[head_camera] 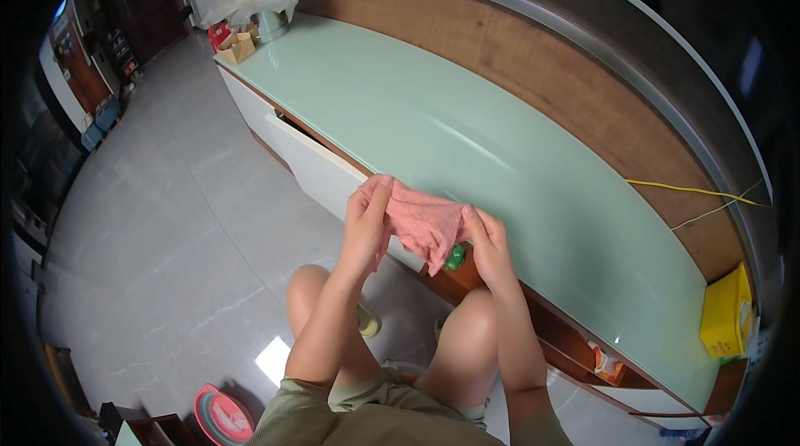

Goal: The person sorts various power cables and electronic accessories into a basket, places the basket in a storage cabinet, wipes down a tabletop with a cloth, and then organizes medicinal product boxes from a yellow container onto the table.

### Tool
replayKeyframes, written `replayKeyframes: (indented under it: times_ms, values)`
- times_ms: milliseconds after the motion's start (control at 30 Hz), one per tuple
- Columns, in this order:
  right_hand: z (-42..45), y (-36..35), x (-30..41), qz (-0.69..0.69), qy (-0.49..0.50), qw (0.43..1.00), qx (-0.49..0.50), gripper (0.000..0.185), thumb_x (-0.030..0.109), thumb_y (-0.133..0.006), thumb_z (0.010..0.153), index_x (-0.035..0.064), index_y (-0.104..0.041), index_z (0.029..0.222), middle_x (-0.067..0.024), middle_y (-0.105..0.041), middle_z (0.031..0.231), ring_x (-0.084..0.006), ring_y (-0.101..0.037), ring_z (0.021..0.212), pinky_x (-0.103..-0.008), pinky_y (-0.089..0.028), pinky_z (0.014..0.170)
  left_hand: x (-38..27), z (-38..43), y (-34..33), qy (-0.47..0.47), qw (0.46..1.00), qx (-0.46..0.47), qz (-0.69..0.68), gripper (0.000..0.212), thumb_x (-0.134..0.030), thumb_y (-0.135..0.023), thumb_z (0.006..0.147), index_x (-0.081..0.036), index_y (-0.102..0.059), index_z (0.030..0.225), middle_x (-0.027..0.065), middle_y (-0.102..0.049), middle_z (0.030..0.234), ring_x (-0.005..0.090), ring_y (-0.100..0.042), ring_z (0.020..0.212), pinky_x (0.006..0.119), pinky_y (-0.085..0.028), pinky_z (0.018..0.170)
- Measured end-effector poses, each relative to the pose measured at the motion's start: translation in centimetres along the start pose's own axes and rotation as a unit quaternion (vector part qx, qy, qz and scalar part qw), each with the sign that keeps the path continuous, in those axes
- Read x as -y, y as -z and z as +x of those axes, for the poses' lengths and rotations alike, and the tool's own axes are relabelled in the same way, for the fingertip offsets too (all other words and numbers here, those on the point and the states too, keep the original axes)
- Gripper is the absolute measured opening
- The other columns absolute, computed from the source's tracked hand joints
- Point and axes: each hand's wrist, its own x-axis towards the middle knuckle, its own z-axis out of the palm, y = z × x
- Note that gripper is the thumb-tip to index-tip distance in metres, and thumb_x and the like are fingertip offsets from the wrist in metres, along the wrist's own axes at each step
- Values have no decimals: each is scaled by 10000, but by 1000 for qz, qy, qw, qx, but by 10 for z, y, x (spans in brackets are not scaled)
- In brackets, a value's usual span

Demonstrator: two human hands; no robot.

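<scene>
A crumpled pink terry cloth (422, 221) hangs between my two hands, over the front edge of a low cabinet with a pale green glass top (400, 108). My left hand (369, 221) grips its left end, thumb on top. Its right end is pinched by my right hand (487, 236) between thumb and fingers. Just below the cloth, beside my right hand, a small green item (455, 256) lies on a brown wooden surface of the cabinet. The cloth hides part of the cabinet's front edge.
Artificial flowers in a metal pot (272, 24) and a small cardboard box (236, 48) stand at the cabinet's far left end. A yellow container (725, 315) is at its right end. One white drawer (319, 161) is slightly pulled out. A pink and grey basin (224, 415) sits on the floor.
</scene>
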Motion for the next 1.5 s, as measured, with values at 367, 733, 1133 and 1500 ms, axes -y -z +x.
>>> replayKeyframes:
  times_ms: [367,733,1133,1500]
  values:
    - [-9,-3,14,3,14,993,-113,286,131,-507,957,11,-434,707,78,-343,644,-21,-280,621,-215,-249,519,-9,-7,18,64,987,143,25,221,-200,-639,858,-56,-530,988,23,-573,813,79,-540,616,225,-435,506]
    - [-42,1,31,155,-93,982,-53,255,221,-486,973,-8,-595,1000,19,-578,883,-37,-494,786,-210,-431,712,56,-5,18,-85,962,74,248,447,-93,-652,785,-62,-498,1204,22,-548,966,120,-513,931,298,-429,839]
    - [-78,14,23,-179,98,968,-148,121,67,-639,835,-29,-647,909,-100,-587,731,-142,-539,610,-262,-422,563,39,-44,-16,51,995,75,-50,435,-234,-463,958,-7,-414,1326,107,-598,1150,182,-581,1046,313,-460,903]
    - [-122,0,-15,25,-77,989,-124,207,231,-513,954,31,-555,928,13,-498,806,-88,-441,766,-256,-398,714,41,-70,-26,22,981,169,-92,837,52,-598,815,-105,-115,1481,149,-477,1312,209,-546,1126,327,-468,906]
